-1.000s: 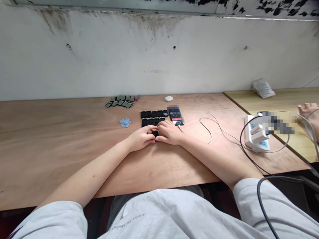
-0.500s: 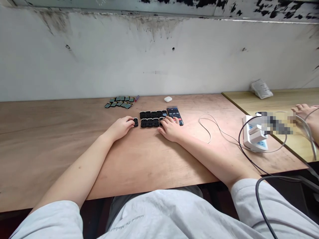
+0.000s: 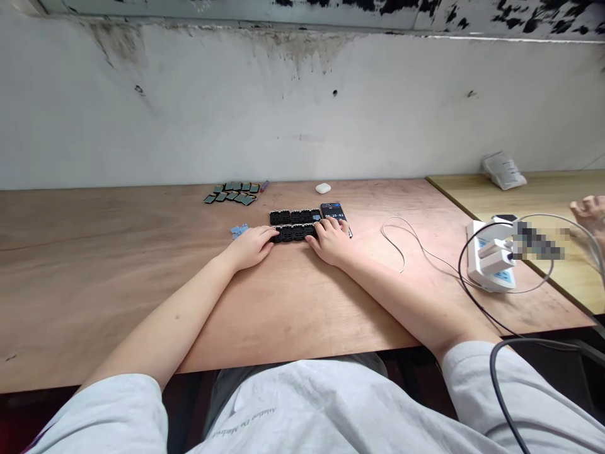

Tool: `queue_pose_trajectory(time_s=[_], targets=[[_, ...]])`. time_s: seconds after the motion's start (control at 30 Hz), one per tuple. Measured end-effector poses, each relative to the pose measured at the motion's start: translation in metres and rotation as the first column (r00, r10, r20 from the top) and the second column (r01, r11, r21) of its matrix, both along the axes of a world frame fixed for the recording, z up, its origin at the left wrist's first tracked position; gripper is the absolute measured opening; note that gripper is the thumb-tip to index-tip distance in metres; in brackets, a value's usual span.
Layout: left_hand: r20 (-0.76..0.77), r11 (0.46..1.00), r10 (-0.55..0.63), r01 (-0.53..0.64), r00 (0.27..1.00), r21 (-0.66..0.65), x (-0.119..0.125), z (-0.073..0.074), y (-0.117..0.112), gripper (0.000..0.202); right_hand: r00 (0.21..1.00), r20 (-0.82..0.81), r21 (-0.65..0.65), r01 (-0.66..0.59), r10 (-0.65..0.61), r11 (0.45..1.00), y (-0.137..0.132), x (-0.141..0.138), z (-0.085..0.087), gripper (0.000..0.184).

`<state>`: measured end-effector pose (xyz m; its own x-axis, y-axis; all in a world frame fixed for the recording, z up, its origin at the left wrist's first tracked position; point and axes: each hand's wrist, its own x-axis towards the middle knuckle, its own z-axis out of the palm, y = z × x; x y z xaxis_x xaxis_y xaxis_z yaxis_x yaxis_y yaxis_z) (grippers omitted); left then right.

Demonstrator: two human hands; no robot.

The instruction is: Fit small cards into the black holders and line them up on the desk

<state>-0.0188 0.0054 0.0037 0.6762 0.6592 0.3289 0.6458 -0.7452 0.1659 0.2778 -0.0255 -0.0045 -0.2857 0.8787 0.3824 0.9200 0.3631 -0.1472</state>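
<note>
Two rows of black plastic housings lie on the wooden table, a back row (image 3: 293, 217) and a front row (image 3: 297, 233). My left hand (image 3: 251, 246) has its fingers closed on the housing at the left end of the front row. At the right end of that row, my right hand (image 3: 332, 242) grips the last housing, thumb in front and fingers behind. A small light-blue piece (image 3: 316, 217) sits on the back row's right end. Several more light-blue pieces (image 3: 239, 231) lie just beyond my left hand. My right fingers partly cover a phone (image 3: 333, 210) showing a timer.
Several small dark-framed grey-green panels (image 3: 231, 191) lie at the back left beside a purple pen-like tool (image 3: 265, 185). A white case (image 3: 323, 188) is behind the phone. At right are a power strip (image 3: 491, 258), cables, a white packet (image 3: 503, 170) and another person's hand (image 3: 590, 214).
My left hand has brought its black housing rightward against the front row's left end. Light-blue pieces now show behind it. My right hand stays at the row's right end.
</note>
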Motion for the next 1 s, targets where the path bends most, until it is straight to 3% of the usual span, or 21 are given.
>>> queue_pose_trajectory(time_s=[0.17,0.3,0.67,1.0], targets=[[0.004,0.999,0.019,-0.018,1.000,-0.034,-0.001,-0.002,-0.001,0.052,0.998,0.058,-0.051,-0.006,0.009,0.999,0.015,-0.001,0.000,0.067],[0.022,0.995,0.101,-0.101,0.995,-0.015,-0.006,-0.003,0.002,0.055,0.998,0.067,-0.105,-0.016,0.023,0.994,0.019,-0.001,0.000,0.078],[0.086,0.950,0.313,-0.313,0.946,-0.006,-0.022,-0.015,0.017,0.056,0.995,0.082,0.029,-0.062,0.060,0.998,-0.012,0.002,0.002,0.070],[0.066,0.954,0.299,-0.300,0.952,0.009,-0.018,-0.013,0.012,0.055,0.998,0.026,0.144,-0.059,0.056,0.988,-0.025,0.000,0.011,0.050]])
